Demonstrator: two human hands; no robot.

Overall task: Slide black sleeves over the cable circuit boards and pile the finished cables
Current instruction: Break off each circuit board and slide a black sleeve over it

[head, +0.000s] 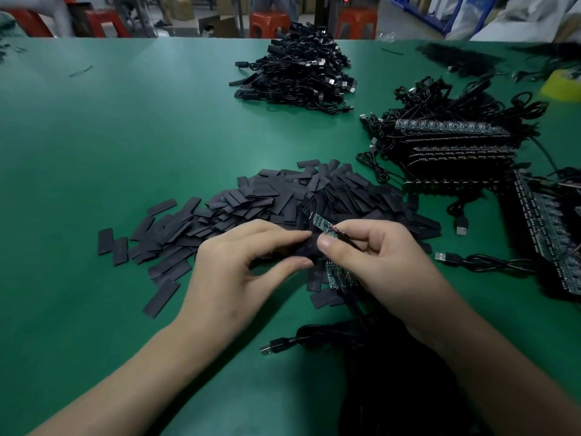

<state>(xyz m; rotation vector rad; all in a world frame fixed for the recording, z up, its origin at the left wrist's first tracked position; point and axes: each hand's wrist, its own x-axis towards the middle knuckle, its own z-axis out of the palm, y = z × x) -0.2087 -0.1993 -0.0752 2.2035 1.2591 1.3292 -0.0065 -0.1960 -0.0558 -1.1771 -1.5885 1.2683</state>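
Two bare forearms come in from the bottom of the frame over a green table (94,152). Between them, at bottom centre, lies a dark bundle of cable with a USB plug (273,346) pointing left.

At the middle of the frame the left hand (239,262) pinches a black sleeve (306,247) between thumb and forefinger. Touching it from the right, the right hand (374,256) pinches a small green circuit board (323,226) at its wired end, thumb and fingers pressed together on it; the board's free end points up and left, above the sleeve. Whether the board has entered the sleeve cannot be told. Just below the right thumb a second green board (333,275) shows, partly hidden by the hand.

Behind the hands a wide heap of loose sleeves (267,196) spreads across the centre, with strays trailing to the lower left. At upper centre, well apart, sits a pile of finished cables (298,73). On the right, stacks of unsleeved boards with cables (452,146) lie in rows, and more run along the right edge. A yellow tape roll (562,84) sits at the upper right. Red stools (268,23) stand beyond the table.
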